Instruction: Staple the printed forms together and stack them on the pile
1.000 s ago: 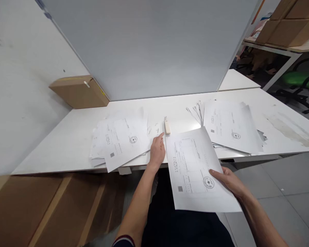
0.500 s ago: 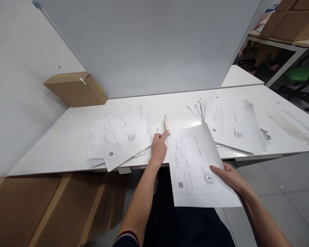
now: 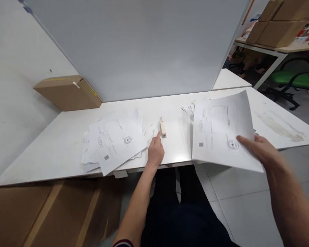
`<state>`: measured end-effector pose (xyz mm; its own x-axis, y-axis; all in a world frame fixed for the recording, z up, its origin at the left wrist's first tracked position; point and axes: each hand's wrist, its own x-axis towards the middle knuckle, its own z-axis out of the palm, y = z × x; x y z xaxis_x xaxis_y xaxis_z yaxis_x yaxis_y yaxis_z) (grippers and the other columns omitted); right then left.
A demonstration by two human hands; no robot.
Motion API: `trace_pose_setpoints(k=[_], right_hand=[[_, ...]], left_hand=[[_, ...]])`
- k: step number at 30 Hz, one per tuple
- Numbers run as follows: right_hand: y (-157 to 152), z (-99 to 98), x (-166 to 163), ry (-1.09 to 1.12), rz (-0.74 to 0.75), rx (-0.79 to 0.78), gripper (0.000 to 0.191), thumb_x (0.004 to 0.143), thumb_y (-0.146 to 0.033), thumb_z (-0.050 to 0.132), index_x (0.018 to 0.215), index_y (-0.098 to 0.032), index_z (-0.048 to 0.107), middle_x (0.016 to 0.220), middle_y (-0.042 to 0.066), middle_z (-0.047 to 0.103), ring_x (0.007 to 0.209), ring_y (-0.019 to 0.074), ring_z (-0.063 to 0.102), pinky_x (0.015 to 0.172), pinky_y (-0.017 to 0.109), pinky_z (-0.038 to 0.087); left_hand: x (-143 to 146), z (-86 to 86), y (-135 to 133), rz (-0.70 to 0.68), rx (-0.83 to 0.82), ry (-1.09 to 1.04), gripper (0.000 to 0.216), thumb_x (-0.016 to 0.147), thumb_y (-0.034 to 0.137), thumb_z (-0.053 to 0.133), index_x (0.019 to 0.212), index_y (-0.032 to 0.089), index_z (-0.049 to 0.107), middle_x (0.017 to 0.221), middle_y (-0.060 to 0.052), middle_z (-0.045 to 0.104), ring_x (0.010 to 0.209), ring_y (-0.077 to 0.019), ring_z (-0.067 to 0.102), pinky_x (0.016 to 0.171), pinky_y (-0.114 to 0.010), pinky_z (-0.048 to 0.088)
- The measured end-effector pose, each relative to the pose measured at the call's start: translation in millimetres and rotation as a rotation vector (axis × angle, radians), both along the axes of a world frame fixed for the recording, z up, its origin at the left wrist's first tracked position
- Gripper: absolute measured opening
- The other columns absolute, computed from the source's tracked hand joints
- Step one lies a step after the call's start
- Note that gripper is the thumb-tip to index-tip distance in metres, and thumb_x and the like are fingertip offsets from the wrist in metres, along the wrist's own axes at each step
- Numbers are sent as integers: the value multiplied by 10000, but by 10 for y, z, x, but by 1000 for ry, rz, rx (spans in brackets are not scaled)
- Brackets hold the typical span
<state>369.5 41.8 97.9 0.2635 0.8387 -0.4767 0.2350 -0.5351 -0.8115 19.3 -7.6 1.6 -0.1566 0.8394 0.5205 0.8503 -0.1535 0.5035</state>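
My right hand grips a printed sheet of paper at its right edge, thumb on top near a round star stamp mark. The sheet hangs over the right pile, hiding most of it. My left hand is over the white table with its index finger stretched out, the tip at the near left side of a small cream oblong block. That block lies on the table and is not gripped; a small dark pattern shows on its near end. To the left lies a loose pile of printed sheets.
A grey-white panel stands along the back of the white table. A cardboard box leans in the left corner. Large cardboard sits below the table's front left edge. A green chair and stacked boxes are at right.
My right hand has moved the sheet up and to the right, from in front of the table to over the right pile. My left index finger stays at the cream block; the view has shifted slightly.
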Motion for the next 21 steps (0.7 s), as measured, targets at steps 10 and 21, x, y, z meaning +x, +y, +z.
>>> trace_pose_setpoints(k=[10, 21], right_hand=[[973, 10, 362, -665, 96, 45, 688, 690, -482, 654, 1150, 20, 557, 879, 304, 634, 878, 333, 597, 578, 418, 351], [-116, -283, -981, -363, 552, 603, 400, 830, -362, 531, 1190, -189, 538, 1058, 112, 637, 757, 190, 619, 686, 339, 501]], left_hand=[[-147, 12, -556, 53, 136, 69, 283, 845, 231, 489, 1102, 222, 606, 899, -86, 640, 855, -204, 576, 803, -341, 439], [-570, 174, -533, 460, -77, 225, 360, 760, 373, 592, 1074, 199, 627, 1124, -164, 526, 1121, -357, 378, 895, -514, 303]])
